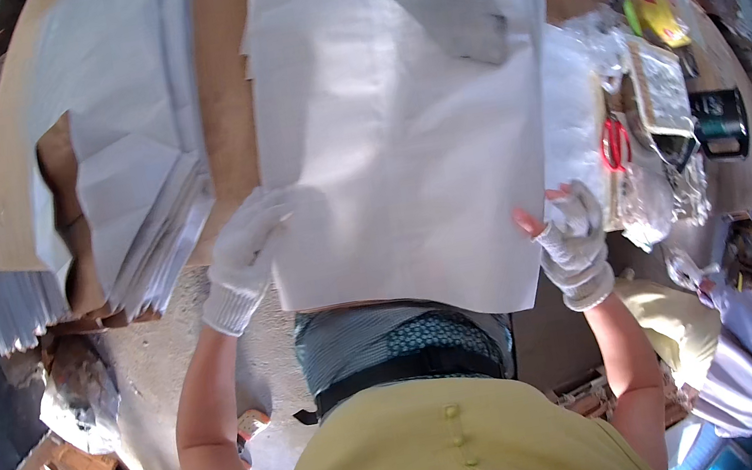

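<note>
A large white paper sheet [407, 181] lies over the table in front of me, its near edge hanging at my waist. My left hand [249, 240], in a white knit glove, is at the sheet's left edge with its fingers stretched over the paper; they are slightly blurred. At the right edge is my right hand [575, 238], in a white glove that leaves some fingertips bare. Its thumb and forefinger are apart, with the thumb beside the paper's edge. A grey flat piece [449, 12] with a small dark patch lies on the sheet's far part.
Stacks of white paper sheets [142, 183] fill the table's left side. To the right lie red-handled scissors [614, 144], clear plastic bags [647, 207], a yellow packet [659, 13] and a dark mug [720, 123]. Another person [734, 355] is at the lower right.
</note>
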Demonstrator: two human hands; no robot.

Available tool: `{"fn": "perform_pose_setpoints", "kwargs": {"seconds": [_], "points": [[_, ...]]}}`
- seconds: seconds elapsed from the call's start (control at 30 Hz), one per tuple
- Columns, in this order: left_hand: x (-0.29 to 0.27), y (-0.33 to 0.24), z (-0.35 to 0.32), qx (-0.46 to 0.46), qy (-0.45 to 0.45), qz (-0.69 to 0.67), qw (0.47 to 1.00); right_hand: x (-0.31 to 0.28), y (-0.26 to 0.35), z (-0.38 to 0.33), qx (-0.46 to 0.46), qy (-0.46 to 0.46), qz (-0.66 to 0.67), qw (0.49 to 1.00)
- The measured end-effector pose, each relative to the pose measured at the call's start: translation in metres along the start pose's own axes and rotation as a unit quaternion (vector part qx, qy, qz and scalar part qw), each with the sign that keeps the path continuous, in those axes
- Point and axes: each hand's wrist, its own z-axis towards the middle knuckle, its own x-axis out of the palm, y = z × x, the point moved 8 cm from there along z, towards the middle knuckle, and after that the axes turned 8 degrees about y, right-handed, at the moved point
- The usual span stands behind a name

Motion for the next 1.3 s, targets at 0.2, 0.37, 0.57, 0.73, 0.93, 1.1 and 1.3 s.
{"fn": "perform_pose_setpoints", "kwargs": {"seconds": [0.2,0.37,0.57,0.73,0.93,1.1,1.3], "points": [[-0.017,0.005,0.003,0.078,0.055,0.021,0.995,0.025,-0.02,0.004,-0.079,0.161,0.105,0.978],[-0.027,-0.006,0.012,0.104,-0.001,0.067,0.992,0.067,-0.089,-0.02,0.25,0.011,0.559,0.791],[0.002,-0.006,-0.001,0.164,0.027,0.209,0.964,0.057,-0.051,0.029,0.03,0.183,0.497,0.848],[-0.016,-0.025,0.006,0.121,0.015,0.163,0.979,0.064,-0.061,0.019,0.036,0.121,0.538,0.833],[-0.007,0.004,0.018,-0.178,-0.224,0.019,0.958,0.103,-0.095,-0.003,0.372,-0.223,0.48,0.763],[0.003,0.015,0.037,-0.172,-0.182,0.168,0.953,0.113,-0.103,0.03,0.393,-0.081,0.214,0.891],[0.008,0.04,0.053,-0.272,-0.149,0.196,0.93,0.125,-0.097,0.04,0.38,0.033,0.139,0.914]]}}
